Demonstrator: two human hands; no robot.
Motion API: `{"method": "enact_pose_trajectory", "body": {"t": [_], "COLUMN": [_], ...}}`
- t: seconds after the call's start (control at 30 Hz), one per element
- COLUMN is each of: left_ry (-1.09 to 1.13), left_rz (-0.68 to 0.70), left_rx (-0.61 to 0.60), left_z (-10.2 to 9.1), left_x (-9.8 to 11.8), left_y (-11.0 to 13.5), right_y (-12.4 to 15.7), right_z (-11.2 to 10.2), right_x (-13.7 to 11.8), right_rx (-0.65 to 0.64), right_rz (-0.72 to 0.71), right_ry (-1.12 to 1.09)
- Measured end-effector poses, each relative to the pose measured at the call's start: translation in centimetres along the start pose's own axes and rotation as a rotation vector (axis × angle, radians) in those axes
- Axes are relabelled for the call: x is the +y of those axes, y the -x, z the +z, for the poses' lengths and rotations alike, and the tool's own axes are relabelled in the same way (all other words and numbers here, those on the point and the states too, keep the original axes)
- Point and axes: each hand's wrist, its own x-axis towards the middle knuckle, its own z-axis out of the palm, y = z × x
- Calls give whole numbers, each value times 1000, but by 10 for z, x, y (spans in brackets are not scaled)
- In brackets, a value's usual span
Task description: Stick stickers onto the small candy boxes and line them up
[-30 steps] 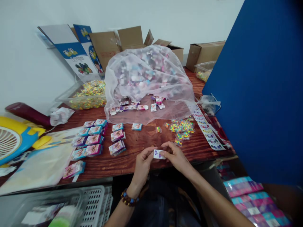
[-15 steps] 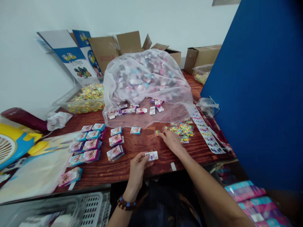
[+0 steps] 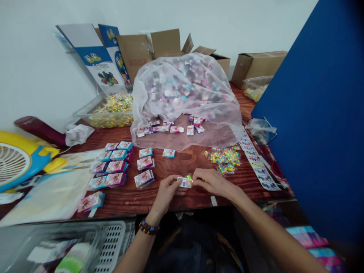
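Hands (image 3: 167, 189) (image 3: 213, 182) with box (image 3: 183, 182), packet (image 3: 190, 178), near table edge (image 3: 127, 207)

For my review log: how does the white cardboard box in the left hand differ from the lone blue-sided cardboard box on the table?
The white, purple-marked cardboard box is held in the left hand; the blue-sided cardboard box lies on the brown wooden table. The white box has a multicoloured packet at one end; the blue-sided box lies alone. Both are small and rectangular.
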Motion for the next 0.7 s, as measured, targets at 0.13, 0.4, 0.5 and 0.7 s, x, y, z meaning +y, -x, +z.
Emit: {"method": "enact_pose_trajectory", "body": {"t": [0.13,0.4,0.5,0.7], "left_ry": [-91,-142,-70,-157], "left_rz": [-25,25,69,192], "left_rx": [-166,-172,-60,-68], "left_z": [5,5,4,14], "left_x": [9,10,11,19], "left_y": [0,-3,-8,-17], "right_y": [2,-3,-1,-10], "right_z": [-5,-4,8,41], "right_x": [-13,-6,1,12], "right_rx": [-157,-121,134,260], "right_rz": [-69,-28,182,384], "right_ry": [144,117,-184,-788]}}
